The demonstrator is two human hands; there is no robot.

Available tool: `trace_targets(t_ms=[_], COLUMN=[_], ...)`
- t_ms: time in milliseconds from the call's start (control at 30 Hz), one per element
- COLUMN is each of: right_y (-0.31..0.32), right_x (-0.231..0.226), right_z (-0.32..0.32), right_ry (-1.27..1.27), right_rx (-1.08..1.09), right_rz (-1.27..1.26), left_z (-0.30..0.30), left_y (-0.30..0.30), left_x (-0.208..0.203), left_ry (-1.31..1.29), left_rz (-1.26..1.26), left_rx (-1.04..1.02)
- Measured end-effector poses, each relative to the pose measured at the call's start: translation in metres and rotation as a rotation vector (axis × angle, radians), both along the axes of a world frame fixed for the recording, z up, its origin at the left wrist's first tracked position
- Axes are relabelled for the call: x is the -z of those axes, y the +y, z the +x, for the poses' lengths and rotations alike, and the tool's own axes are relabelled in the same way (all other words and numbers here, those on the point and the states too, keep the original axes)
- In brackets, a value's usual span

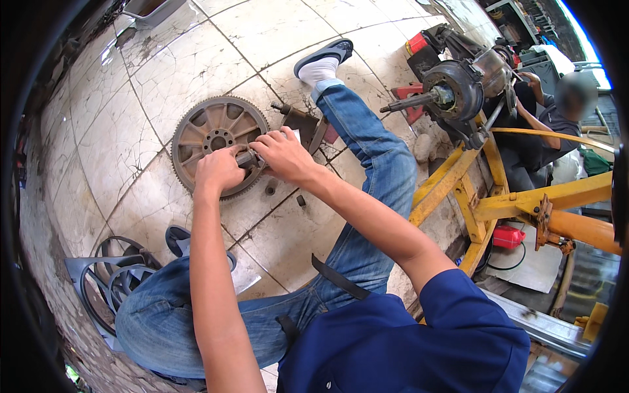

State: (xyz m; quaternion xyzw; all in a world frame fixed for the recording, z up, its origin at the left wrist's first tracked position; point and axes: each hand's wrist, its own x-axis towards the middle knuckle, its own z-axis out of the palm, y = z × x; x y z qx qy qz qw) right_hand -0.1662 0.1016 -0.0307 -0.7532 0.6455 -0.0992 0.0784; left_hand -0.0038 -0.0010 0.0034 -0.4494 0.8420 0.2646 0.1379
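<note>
On the tiled floor lies a rusty toothed flywheel [194, 141], flat, with spokes and a ring of holes at its hub. Over its near right edge, my left hand [220, 171] is closed on a small dark metal part [246, 159], roughly cylindrical. My right hand [286, 156] has its fingers bent around the other end of that part; its exact kind is partly hidden by my fingers. A dark metal bracket [298, 120] rests beyond my right hand. Near the wheel are a small round bushing [270, 190] and a small dark cylinder [301, 200].
At right, an axle with a brake drum [452, 90] sits beside a yellow steel frame [478, 203]. A person [550, 128] works behind it. A red container [508, 236] stands under the frame. Black fan shrouds [118, 281] lie by my left knee. A grey tray [152, 12] is far left.
</note>
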Motion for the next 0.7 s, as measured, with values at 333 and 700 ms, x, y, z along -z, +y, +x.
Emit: trace_targets(t_ms=[333, 700], right_y=[0.007, -0.007], right_x=[0.007, -0.020], right_z=[-0.005, -0.007], right_ry=[-0.055, -0.043], right_rx=[-0.078, -0.098], right_rz=[-0.198, 0.222], left_z=[0.000, 0.000], left_y=[0.001, 0.002], left_x=[-0.004, -0.002], left_ry=[0.007, 0.015], left_rz=[0.026, 0.019], left_rx=[0.019, -0.007])
